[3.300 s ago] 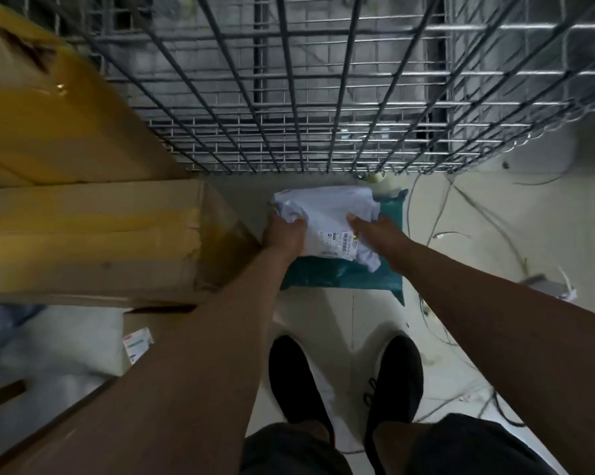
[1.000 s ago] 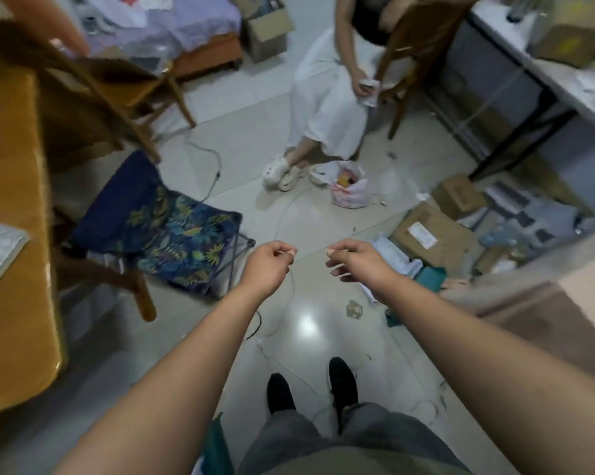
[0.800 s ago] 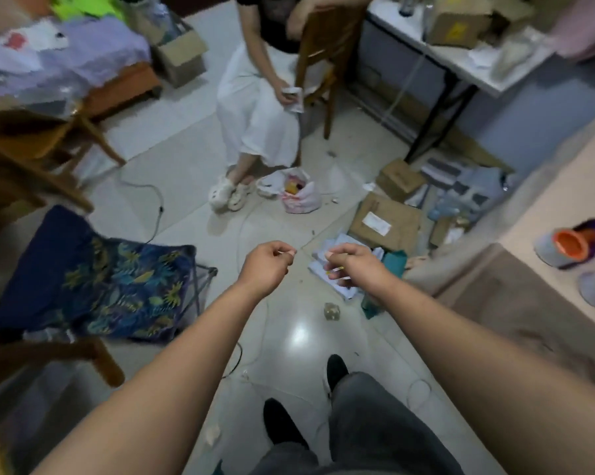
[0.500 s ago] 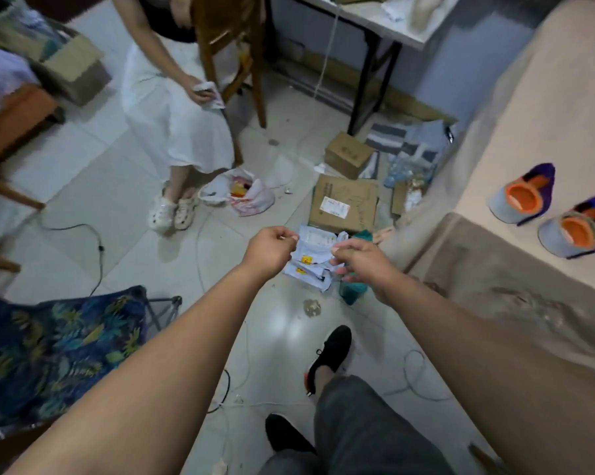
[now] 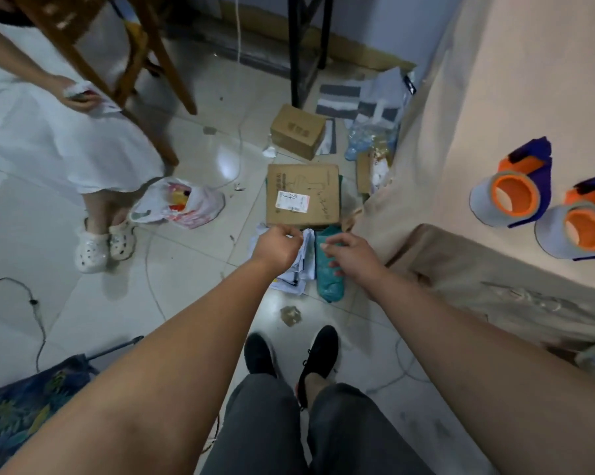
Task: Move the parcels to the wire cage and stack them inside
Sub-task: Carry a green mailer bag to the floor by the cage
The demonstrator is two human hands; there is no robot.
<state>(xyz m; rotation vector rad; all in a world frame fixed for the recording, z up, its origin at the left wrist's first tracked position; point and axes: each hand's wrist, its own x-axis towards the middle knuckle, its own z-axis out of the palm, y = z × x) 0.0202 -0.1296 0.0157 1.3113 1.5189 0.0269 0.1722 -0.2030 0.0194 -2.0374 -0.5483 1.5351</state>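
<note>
**A:** We're standing over the pile on the floor. The left hand is curled into a loose fist with nothing in it that we can see, right above the white mailers.

**B:** And the right hand hangs half-bent over the teal bag. We can't tell if the fingers are touching it yet.

**A:** The parcels are all still down here: those two soft ones, the big cardboard box just behind them and the small box further back. The wire cage isn't in view.

**B:** So what worries us?

**A:** The soft bags. The mailers lie in a loose heap, so if we pinch only the top one, we'd expect the rest to slide off.

**B:** The teal one looks floppy too. Gripped by one end, it may sag and slip.

**A:** Then there's the walk back. That white cord trails across shiny tile, so with arms full we could easily catch a foot on it.
</note>
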